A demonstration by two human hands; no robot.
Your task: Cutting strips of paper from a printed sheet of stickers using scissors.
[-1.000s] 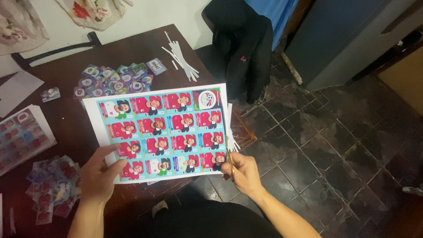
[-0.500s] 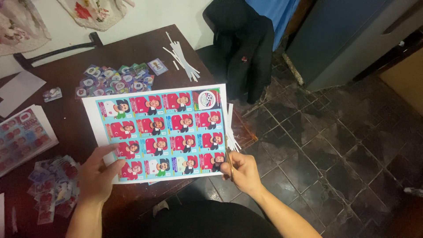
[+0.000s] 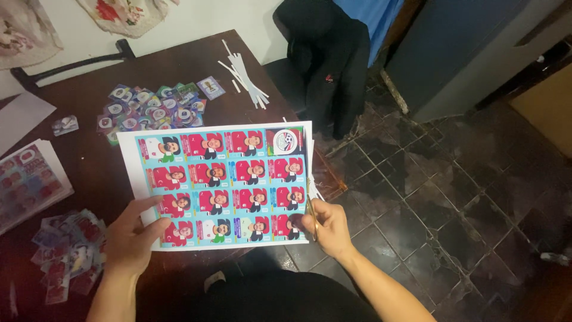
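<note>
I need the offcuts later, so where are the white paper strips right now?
In the head view, the white paper strips lie at the far right edge of the brown table, beyond the printed sheet, beside the black jacket.

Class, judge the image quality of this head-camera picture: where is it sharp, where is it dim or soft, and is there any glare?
Head view: the printed sheet held by the left hand and right hand is evenly lit and fairly sharp; the dark table and tiled floor are dim with faint sheen; the card pile at lower left looks soft; no strong glare.
</note>
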